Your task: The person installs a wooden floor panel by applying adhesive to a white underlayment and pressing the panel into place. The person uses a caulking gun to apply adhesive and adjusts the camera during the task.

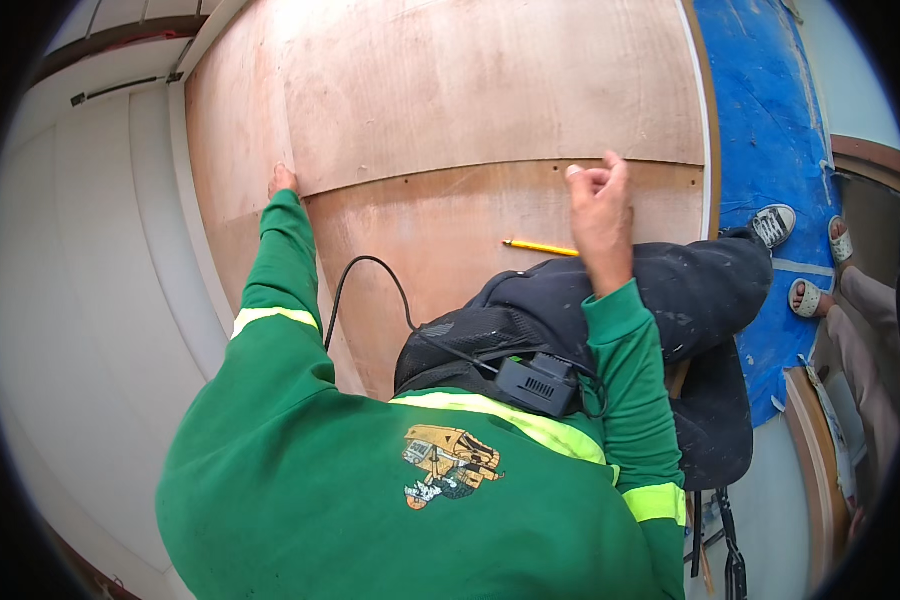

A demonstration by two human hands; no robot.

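A thin plywood sheet (490, 80) overlaps the lower wooden panel (420, 230), its near edge running across the work. At that edge on the left, my left hand (284, 182) rests on the wood, fingers partly hidden by the sleeve cuff. My right hand (602, 205) hovers by the same edge on the right, its index finger raised and the other fingers curled toward the thumb. Whether something small sits in those fingers is unclear. A yellow pencil (540, 247) lies on the lower panel just left of my right wrist. Small dark holes or fastener heads dot the panel along the seam.
A black cable (370, 262) loops from a black battery-like box (537, 383) at my waist. Blue sheeting (760, 110) covers the floor at right, where another person's sandalled feet (806, 298) stand. A white wall (100, 300) rises on the left.
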